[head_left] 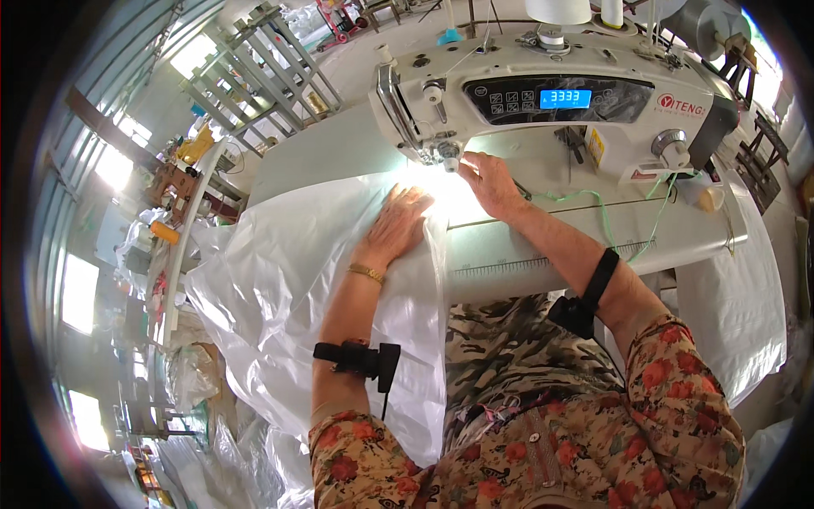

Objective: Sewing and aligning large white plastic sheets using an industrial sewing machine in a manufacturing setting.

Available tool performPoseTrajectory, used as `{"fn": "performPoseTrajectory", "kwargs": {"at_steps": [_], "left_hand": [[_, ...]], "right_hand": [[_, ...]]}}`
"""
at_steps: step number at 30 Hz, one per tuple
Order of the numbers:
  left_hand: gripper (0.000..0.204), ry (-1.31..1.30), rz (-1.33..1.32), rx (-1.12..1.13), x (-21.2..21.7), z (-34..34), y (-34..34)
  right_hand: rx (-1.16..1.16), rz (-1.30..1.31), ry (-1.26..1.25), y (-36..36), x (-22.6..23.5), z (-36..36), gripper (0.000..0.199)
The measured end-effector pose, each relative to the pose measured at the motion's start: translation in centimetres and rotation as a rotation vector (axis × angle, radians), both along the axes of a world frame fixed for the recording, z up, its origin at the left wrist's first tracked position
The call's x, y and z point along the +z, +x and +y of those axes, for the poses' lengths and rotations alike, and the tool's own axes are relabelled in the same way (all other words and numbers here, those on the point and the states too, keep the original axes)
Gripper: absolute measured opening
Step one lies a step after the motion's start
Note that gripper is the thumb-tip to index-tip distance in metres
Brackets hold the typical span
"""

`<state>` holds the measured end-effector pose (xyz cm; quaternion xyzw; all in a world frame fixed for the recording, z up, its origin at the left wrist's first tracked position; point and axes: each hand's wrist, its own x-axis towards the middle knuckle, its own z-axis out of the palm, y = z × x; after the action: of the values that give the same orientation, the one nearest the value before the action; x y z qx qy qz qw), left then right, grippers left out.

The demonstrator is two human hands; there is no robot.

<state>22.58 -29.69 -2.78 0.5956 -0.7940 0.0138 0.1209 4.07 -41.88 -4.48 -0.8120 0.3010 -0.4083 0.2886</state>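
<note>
A white sewing machine (543, 93) stands in front of me, its lamp throwing a strong glare around the needle area (449, 161). Under the needle area lies a large glossy white plastic sheet (314, 246), which spreads left over the table and hangs down toward my lap. My left hand (397, 222) rests flat on this sheet, fingers stretched toward the needle. Just right of the needle, my right hand (493, 185) has its thumb and fingers bent close together beside the presser foot. Glare hides what, if anything, is between those fingertips.
A printed ruler scale (500, 265) runs along the table's front edge. Green thread (604, 212) trails over the right side, where more white sheeting (733, 297) hangs. Thread cones (558, 10) stand on top of the machine. A metal rack (263, 76) is at the back left.
</note>
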Motion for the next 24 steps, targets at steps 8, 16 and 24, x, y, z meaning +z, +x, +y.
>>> {"fn": "performPoseTrajectory", "kwargs": {"at_steps": [8, 16, 24], "left_hand": [[0.035, -0.092, 0.024, 0.235, 1.0, 3.9, -2.5], [0.068, -0.086, 0.036, 0.704, -1.0, 12.8, 5.0], [0.069, -0.058, 0.057, 0.601, -1.6, 11.5, 6.2]], "right_hand": [[0.058, 0.180, -0.119, -0.3, 0.3, 1.0, 0.035], [0.422, 0.015, -0.201, -7.6, 0.5, 15.9, 0.022], [0.349, 0.068, 0.806, -4.0, -10.7, 23.3, 0.029]]}}
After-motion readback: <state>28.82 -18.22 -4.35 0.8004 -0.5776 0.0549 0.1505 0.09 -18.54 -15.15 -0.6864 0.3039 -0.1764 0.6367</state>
